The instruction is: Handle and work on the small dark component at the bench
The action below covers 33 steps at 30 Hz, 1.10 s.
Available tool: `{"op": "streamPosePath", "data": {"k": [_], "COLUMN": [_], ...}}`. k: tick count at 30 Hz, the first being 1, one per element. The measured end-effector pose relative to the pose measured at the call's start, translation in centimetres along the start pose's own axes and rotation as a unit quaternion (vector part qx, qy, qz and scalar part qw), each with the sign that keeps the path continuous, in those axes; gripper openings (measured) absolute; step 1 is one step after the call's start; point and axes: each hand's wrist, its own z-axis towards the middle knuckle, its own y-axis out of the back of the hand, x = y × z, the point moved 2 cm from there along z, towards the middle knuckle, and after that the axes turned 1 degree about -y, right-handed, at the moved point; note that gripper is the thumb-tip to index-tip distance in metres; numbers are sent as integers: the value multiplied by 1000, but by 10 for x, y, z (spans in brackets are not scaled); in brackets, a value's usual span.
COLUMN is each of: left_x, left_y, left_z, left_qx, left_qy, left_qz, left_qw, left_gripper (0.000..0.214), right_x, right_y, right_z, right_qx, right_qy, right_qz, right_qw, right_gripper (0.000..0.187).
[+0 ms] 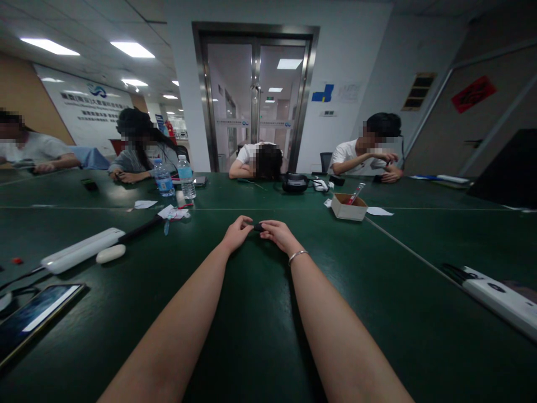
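I've got a small black thing (258, 227) sitting right between the two hands, out past the wrists and pretty much dead centre on my feed. It's too tiny from where I'm watching to say what it is. The right hand (280, 233) has it pinched between thumb and fingers at the tip, and there's a silvery bracelet (298, 256) on that wrist. The left hand (237, 233) is curled in from the other side, thumb tip just beside the thing — I honestly can't tell if those fingers grip it or only hover close. Can't tell if it touches the tabletop either.

Surface is a big dark green table (260, 336), slightly shiny. On my left I see a phone (39, 316) with its screen lit, a long white bar-shaped device (84, 250) and a pale oval thing (111, 254) just beside it. Further up, two water bottles (164, 182) stand near some scraps of paper. Ahead and to the right there's an open box (349, 211) with a slim tube (358, 192) leaning in it.

Room looks like an office: glass doors (232, 84) straight ahead, ceiling lights, a sign on the left wall. Four other people sit around the far side — one (262, 159) has their head down on folded arms.
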Motion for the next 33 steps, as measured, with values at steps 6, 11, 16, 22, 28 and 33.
{"op": "streamPosePath", "data": {"k": [6, 11, 16, 22, 28, 33], "left_x": [-1, -2, -2, 0, 1, -4], "left_y": [0, 0, -1, -1, -1, 0], "left_z": [0, -1, -1, 1, 1, -1], "left_qx": [13, 18, 20, 21, 17, 13], "left_qy": [1, 1, 9, 5, 1, 1], "left_qz": [-11, -10, -24, -28, -27, -21], "left_qw": [1000, 1000, 999, 999, 999, 1000], "left_gripper": [25, 25, 23, 23, 20, 20], "right_x": [-1, -1, 1, 1, 1, 1], "right_y": [1, 0, -1, -1, -1, -1], "right_z": [1, 0, -1, -2, -1, -1], "right_qx": [-2, -4, 1, 2, 1, 1], "right_qy": [1, 1, 1, -1, 0, -3], "right_qz": [-2, -5, -3, -1, -3, -2], "right_qw": [1000, 1000, 1000, 1000, 1000, 1000], "right_gripper": [10, 10, 11, 11, 10, 11]}}
